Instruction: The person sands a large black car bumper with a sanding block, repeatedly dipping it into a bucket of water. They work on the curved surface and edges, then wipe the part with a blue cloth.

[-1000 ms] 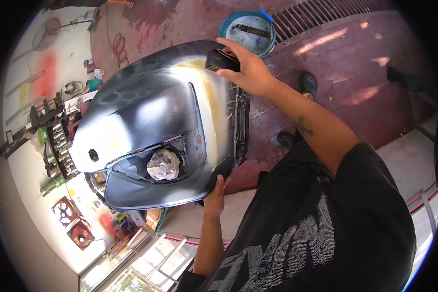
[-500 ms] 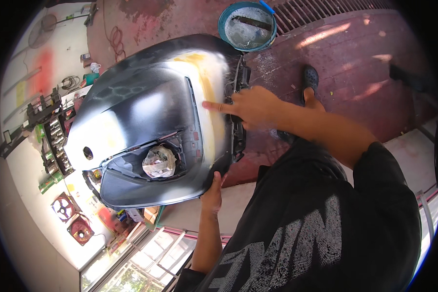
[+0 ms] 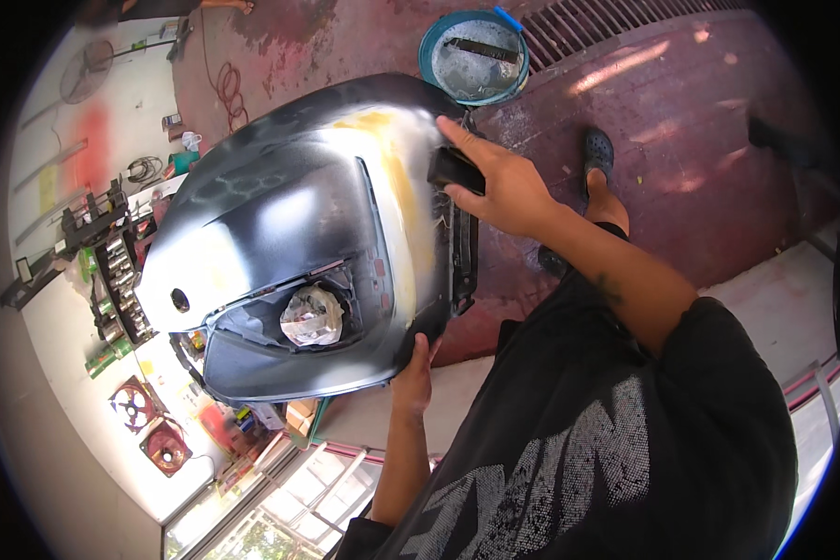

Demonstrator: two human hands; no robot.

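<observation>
A car bumper (image 3: pixel 280 201) lies across the middle, dark with white sprayed patches and a yellowish filler strip along its right part. My right hand (image 3: pixel 509 191) is at its upper right edge, thumb and fingers around a small black block (image 3: pixel 455 171). The index finger stretches past the block and its tip is on the bumper near the top of the white area. Below, my left hand (image 3: pixel 414 373) grips the bumper's lower right edge, thumb upward, with its other fingers mostly hidden. A crumpled plastic-wrapped bundle (image 3: pixel 312 315) sits in the bumper's opening.
A teal bucket (image 3: pixel 427 56) of cloudy water, with a dark strip in it, stands on the red floor beside a drain grate (image 3: pixel 607 23). Tools and cans line a bench (image 3: pixel 121 271) at left. A coiled hose (image 3: pixel 231 93) lies beyond. Another person's foot shows at top left.
My right hand has moved up along the bumper's edge, its index finger leaving the white strip for the upper corner. The black block now shows clearly. My left hand keeps its hold.
</observation>
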